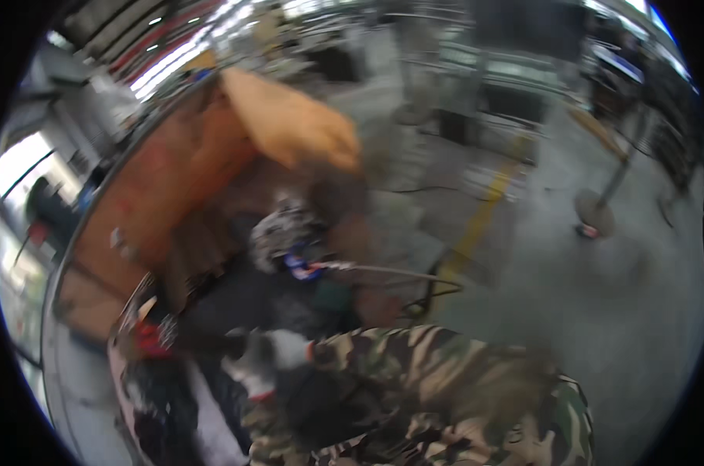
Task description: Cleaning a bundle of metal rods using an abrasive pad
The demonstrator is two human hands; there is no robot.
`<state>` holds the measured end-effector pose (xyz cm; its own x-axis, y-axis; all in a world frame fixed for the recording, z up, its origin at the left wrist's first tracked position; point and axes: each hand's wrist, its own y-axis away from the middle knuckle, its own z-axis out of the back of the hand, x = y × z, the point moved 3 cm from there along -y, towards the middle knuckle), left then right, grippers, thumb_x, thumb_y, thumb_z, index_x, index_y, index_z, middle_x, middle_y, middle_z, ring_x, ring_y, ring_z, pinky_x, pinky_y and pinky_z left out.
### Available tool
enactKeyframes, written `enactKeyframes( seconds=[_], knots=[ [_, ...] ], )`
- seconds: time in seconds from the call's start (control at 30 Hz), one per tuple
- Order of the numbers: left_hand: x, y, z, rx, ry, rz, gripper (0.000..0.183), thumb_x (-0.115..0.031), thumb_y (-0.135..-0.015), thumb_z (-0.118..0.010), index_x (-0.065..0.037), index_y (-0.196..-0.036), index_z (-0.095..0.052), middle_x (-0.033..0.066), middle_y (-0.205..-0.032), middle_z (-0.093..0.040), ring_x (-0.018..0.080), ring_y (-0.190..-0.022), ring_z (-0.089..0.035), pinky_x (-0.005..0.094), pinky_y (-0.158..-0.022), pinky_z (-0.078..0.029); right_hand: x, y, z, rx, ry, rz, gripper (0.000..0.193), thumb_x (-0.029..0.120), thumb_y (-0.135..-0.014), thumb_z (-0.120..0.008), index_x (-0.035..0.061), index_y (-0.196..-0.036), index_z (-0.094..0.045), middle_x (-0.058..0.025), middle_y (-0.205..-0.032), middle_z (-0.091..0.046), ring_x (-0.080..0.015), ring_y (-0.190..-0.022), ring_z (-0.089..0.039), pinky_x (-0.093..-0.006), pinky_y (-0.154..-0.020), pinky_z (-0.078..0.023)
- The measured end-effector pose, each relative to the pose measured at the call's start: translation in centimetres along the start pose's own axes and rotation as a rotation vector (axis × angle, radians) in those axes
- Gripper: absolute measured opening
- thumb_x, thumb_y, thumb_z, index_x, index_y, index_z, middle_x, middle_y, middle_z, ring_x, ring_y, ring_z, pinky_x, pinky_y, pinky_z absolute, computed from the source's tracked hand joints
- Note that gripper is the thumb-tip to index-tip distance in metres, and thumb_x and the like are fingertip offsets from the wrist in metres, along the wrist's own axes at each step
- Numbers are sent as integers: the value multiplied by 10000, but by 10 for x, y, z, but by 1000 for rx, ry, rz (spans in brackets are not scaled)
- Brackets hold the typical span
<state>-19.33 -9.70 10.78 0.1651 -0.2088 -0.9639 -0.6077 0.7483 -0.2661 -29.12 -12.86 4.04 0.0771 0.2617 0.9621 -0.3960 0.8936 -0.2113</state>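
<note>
Both my hands wear whitish-grey gloves and sit close together at the lower centre, blurred by motion. My right hand [288,349] comes in from the right, below an orange cuff and a camouflage sleeve [398,353]. Just below and left of it, my left hand [248,374] shows a red cuff. The fingers of both are smeared, so whether they grip anything is unclear. Beyond them lies a dark work surface [235,303]. On it are a crumpled grey-and-white cloth-like bundle [286,233] and a blue-and-red tool [304,266] joined to a pale hose [391,272].
A curved orange-brown panel [150,202] walls the bench on the far left, with an orange sheet [290,124] over its top. A red object [149,340] lies at the left. On the right, a round-based stand [595,213] is on the grey floor beside a yellow line [488,206].
</note>
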Motion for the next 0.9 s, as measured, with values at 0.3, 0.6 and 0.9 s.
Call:
enactKeyframes(
  seconds=[0.3,0.6,0.9],
  knots=[
    [-11,12,-6,314,210,84,234,77,-848,-719,22,-1067,-657,96,-970,-655,214,-842,-663,481,-994,-615,31,23,14,51,-35,-157,423,94,-801,-732,56,-1221,-704,-166,-1065,-781,-357,-1029,-754,-434,-851,-573],
    [1,5,37,353,323,184,201,14,-905,-695,19,-1096,-634,84,-1015,-629,234,-895,-673,435,-972,-605,39,38,3,84,0,0,429,148,-778,-765,54,-1192,-706,-206,-1113,-779,-434,-1121,-726,-495,-902,-573],
    [3,-20,82,132,923,531,93,-124,-989,-635,-37,-964,-653,127,-957,-672,313,-934,-658,454,-941,-547,58,35,66,245,720,-8,314,199,-757,-737,111,-1058,-769,-190,-933,-774,-423,-908,-759,-521,-800,-604]
  ],
)
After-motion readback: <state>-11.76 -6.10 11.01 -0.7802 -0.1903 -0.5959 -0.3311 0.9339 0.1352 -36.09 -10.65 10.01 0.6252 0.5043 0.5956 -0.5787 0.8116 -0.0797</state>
